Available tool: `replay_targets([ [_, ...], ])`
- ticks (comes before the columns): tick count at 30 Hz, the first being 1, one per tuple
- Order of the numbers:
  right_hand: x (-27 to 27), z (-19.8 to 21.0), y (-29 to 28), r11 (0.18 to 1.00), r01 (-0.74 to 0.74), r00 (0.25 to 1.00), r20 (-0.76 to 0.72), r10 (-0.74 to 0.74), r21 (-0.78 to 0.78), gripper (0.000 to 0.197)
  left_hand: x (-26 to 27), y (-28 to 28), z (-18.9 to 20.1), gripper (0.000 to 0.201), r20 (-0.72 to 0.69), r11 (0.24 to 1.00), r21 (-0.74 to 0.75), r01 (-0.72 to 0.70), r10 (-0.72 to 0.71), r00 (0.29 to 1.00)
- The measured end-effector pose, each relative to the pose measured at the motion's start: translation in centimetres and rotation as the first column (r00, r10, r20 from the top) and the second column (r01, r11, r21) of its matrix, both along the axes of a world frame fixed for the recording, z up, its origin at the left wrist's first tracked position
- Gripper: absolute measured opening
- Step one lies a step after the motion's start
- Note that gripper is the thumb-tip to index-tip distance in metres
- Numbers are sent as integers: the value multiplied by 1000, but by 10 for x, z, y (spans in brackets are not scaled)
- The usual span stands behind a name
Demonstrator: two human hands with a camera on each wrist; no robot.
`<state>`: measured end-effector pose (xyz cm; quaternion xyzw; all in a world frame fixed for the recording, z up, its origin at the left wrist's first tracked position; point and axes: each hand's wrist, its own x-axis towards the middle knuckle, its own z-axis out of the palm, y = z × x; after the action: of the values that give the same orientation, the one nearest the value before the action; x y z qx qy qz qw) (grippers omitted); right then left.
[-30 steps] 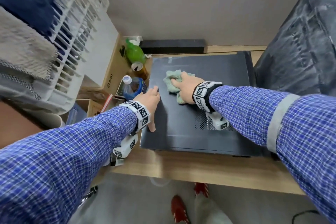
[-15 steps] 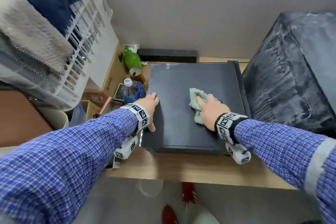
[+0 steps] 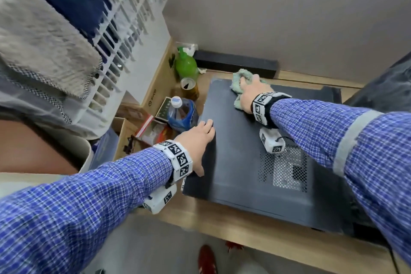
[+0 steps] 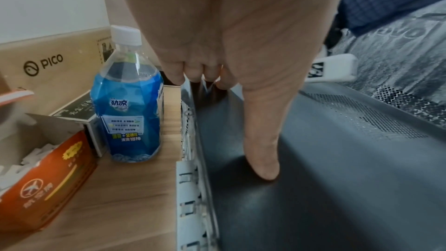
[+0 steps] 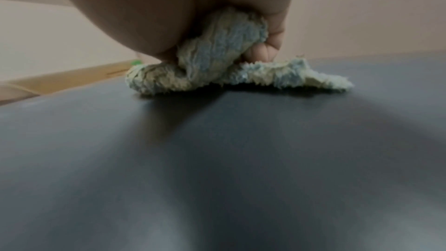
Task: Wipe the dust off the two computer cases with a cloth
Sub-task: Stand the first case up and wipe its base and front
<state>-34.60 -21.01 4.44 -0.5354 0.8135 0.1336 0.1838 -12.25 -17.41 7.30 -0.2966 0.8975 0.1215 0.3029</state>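
Observation:
A dark grey computer case (image 3: 240, 162) lies flat on the wooden desk. My right hand (image 3: 250, 93) grips a bunched pale green cloth (image 3: 239, 82) and presses it on the case's far left corner. The right wrist view shows the cloth (image 5: 229, 60) squeezed in my curled fingers against the top panel (image 5: 217, 159). My left hand (image 3: 198, 140) holds the case's left edge. Its fingers (image 4: 200, 75) hook over the side and its thumb (image 4: 263, 159) lies flat on top. The second case (image 3: 391, 82), grey with dust, stands at the right edge.
Left of the case stand a blue-labelled bottle (image 3: 180, 113), a can (image 3: 189, 87) and a green bottle (image 3: 186, 66), with an orange box (image 4: 48, 178) and a cardboard carton (image 4: 48, 60) beside them. A white crate (image 3: 115, 29) holding fabrics hangs over the left. The desk's front edge (image 3: 244, 229) is near me.
My right hand has swept the cloth from the middle right of the panel up to its far left corner. My left hand has kept its hold on the left edge.

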Motion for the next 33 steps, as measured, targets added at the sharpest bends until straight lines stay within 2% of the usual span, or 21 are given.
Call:
replay_targets([
  [6, 40, 3, -40, 986, -158, 987, 11, 159, -51, 77, 0, -3, -3, 141, -17, 1000, -3, 22, -22, 1000],
  [9, 52, 7, -45, 961, -275, 961, 1, 275, -29, 74, -2, 0, -1, 142, -15, 999, -35, 28, -28, 999],
  [13, 63, 8, -32, 899, -438, 898, -23, 439, 21, 67, -5, 1, 5, 141, 19, 999, -41, 25, -24, 1000],
  [18, 62, 3, 2, 865, -501, 864, -41, 502, 23, 74, -8, 5, 7, 139, 35, 997, -83, -5, 8, 999],
  [20, 59, 4, 25, 860, -510, 858, -45, 511, 30, 72, -6, 11, 9, 130, 23, 996, -85, -22, 24, 999],
  [24, 53, 8, 89, 940, -333, 943, 2, 334, -69, 70, 17, 29, 7, 74, -127, 995, -65, -80, 71, 989],
  [26, 50, 7, 122, 949, -308, 952, -29, 306, -74, 71, 35, 40, 2, 57, -192, 995, -39, -90, 81, 978],
  [30, 54, 4, 181, 947, -320, 945, -73, 318, -20, 59, 54, 69, -9, 40, -271, 991, -89, -101, 73, 960],
  [33, 58, 6, 223, 974, -227, 964, -138, 227, 17, 65, 59, 88, -12, 43, -270, 990, -105, -96, 64, 961],
])
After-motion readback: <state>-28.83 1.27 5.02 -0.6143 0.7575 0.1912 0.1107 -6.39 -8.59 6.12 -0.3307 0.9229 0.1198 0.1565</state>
